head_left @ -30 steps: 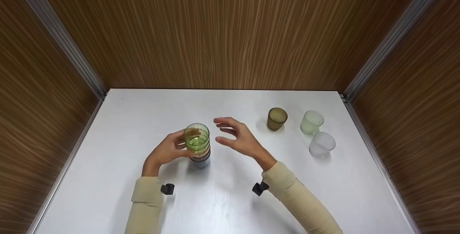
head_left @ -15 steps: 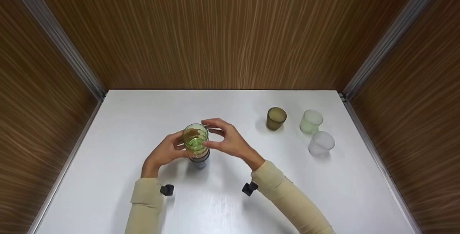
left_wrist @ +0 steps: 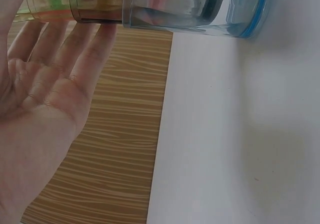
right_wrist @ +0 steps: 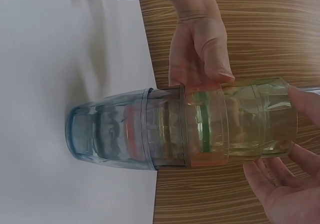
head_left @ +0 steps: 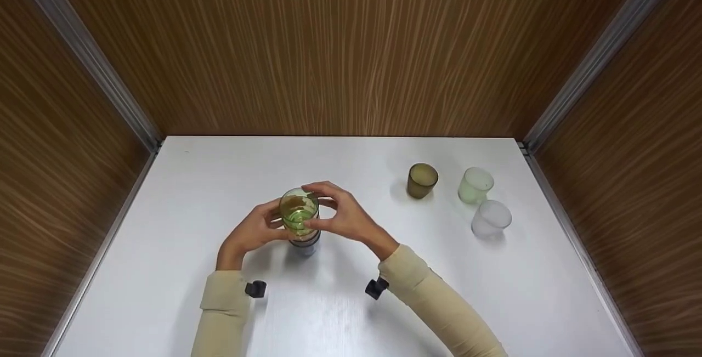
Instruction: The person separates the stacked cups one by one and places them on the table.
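Observation:
A stack of nested see-through tumblers stands upright on the white table (head_left: 329,302), left of centre. Its blue tumbler (right_wrist: 107,129) is at the bottom, a smoky grey one (right_wrist: 166,126) and an orange one (right_wrist: 205,126) come above, and a yellow-green tumbler (right_wrist: 245,119) tops it. My left hand (head_left: 255,231) holds the stack's middle from the left, fingers behind and thumb in front. From the right, my right hand (head_left: 348,217) pinches the yellow-green tumbler near its rim, thumb on the near side and fingers on the far side.
To the right, on the table, are an olive-brown tumbler (head_left: 421,184), a pale green one (head_left: 473,190) and a frosted clear one (head_left: 488,222), the last two close together. Wood-grain panels (head_left: 351,50) wall the back and both sides.
My right hand has moved left from beside the stack to the top tumbler, and its fingers have closed on it near the rim. My left hand and the stack stay in place.

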### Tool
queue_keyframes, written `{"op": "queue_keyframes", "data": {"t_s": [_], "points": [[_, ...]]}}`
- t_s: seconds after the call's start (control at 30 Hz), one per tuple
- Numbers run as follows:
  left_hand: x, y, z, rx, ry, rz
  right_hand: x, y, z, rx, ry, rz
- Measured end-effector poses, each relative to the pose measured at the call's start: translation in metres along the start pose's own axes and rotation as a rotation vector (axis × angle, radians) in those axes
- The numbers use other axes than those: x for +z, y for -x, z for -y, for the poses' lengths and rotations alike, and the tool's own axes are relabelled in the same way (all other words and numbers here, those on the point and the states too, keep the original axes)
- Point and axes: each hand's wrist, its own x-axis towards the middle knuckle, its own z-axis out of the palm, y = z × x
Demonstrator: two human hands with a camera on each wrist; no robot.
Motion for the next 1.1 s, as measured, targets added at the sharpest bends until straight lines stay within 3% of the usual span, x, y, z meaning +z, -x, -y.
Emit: {"op": "queue_keyframes", "data": {"t_s": [0.57,1.1], "points": [[0.0008,-0.0008,0.0012,-0.016,0.033,-0.005,0.0015,-0.0003,-0.006,-0.093,0.031,-0.001],[0.0011,0.0006,0.0027,0.004,0.015,-0.005,0.0035,0.0012,-0.0071,-0.091,0.11,-0.012]]}}
